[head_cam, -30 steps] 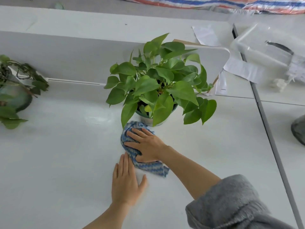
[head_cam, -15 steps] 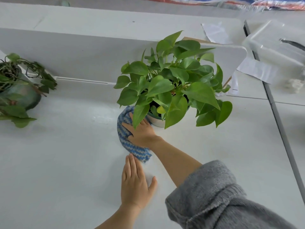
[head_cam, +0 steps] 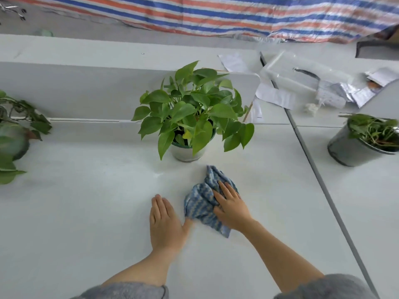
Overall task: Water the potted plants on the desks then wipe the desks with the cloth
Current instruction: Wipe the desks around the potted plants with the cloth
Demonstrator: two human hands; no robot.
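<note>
Wiping stage, by the look of it; cloth (head_cam: 205,206) down on the white desk (head_cam: 86,212), at 5 o'clock from the middle potted plant (head_cam: 190,117), near its pot but apart from it; bunched and rumpled, blue-and-white weave, one peak toward 12, one corner trailing toward 5.

Right hand (head_cam: 232,209) laid on top of the cloth, fingers straight and a little spread, pressing down, not pinching; no curl round the fabric visible. Left hand (head_cam: 165,223) flat on bare desk at 9 o'clock of the cloth, fingers together, holding nothing; thumb tip at the cloth's edge, blurred, touching or not impossible to tell.

Handling, as a judgement: soft, limp, light; likely to ruck up and slip under the palm rather than keep a shape; best driven with a flat palm over the thick middle of the bunch, or gathered there if lifted; loose corner apt to drag. Smooth desk, little resistance expected; faint pale smear (head_cam: 158,174) at 7 o'clock of the pot, damp or dust, cannot tell.

Elsewhere: second plant (head_cam: 15,134) at far 9 o'clock, dark trailing leaves; third in a dark pot (head_cam: 354,147) at 3 o'clock, beyond the grey seam (head_cam: 323,190); papers (head_cam: 274,97) and clear plastic box (head_cam: 302,72) at 1 o'clock. Low leaves overhanging the middle pot; care needed there against a knock.
</note>
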